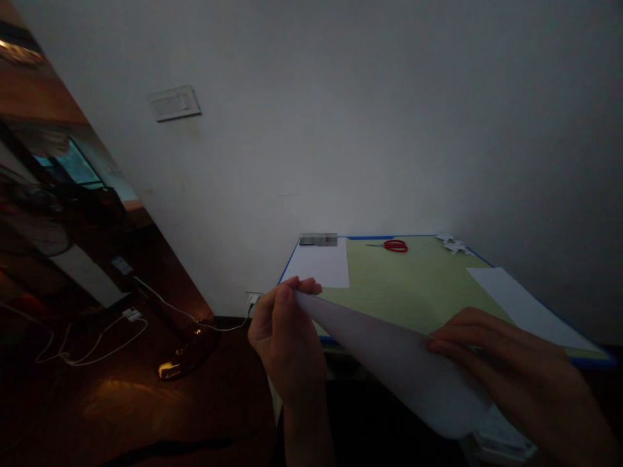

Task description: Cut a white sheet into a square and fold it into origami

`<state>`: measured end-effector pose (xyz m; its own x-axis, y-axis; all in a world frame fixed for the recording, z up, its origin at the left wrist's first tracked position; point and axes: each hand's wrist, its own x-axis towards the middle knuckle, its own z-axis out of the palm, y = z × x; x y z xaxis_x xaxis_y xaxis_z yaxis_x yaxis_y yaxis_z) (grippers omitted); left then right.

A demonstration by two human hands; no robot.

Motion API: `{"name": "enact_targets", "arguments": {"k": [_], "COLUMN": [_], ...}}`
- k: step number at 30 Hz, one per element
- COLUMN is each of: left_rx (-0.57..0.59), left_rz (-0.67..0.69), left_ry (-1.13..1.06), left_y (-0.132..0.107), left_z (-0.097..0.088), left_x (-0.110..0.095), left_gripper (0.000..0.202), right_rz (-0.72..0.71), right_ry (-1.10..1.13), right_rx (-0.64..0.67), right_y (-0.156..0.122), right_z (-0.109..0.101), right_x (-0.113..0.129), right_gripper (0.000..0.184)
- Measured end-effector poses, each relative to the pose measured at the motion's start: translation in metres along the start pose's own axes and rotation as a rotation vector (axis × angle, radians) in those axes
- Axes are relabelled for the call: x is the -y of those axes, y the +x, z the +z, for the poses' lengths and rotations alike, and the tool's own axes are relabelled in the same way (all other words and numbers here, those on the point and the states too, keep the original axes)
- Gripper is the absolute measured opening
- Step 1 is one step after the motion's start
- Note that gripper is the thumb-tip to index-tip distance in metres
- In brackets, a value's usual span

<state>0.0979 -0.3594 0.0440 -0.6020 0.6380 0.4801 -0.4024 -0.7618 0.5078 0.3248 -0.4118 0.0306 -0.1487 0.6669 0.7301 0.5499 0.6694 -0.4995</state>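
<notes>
A white sheet of paper (384, 350) is held up in front of the table, tilted down to the right. My left hand (289, 331) pinches its left corner between thumb and fingers. On the right, my right hand (516, 370) grips the upper edge with thumb and fingertips. The paper bends between the two hands, and its lower right part passes behind my right hand. Past it on the table lie red-handled scissors (395, 246), blades pointing left.
The pale green table (403, 279) with blue edging stands against the wall. On it lie white sheets at left (321, 266) and right (525, 305), a dark flat object (311, 243) and folded paper pieces (455, 244). White cables (195, 321) run at left. More white paper (503, 438) shows below.
</notes>
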Motion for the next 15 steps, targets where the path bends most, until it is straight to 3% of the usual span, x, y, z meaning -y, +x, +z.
{"name": "enact_targets", "arguments": {"k": [15], "left_rx": [-0.100], "left_rz": [0.004], "left_ry": [0.201], "left_y": [-0.0024], "left_z": [-0.0026], "left_x": [0.0028], "left_gripper": [0.014], "right_rz": [-0.012], "right_ry": [-0.090], "right_rx": [0.043], "right_y": [0.0065], "right_z": [-0.0101], "right_x": [0.0067], "right_gripper": [0.027]}}
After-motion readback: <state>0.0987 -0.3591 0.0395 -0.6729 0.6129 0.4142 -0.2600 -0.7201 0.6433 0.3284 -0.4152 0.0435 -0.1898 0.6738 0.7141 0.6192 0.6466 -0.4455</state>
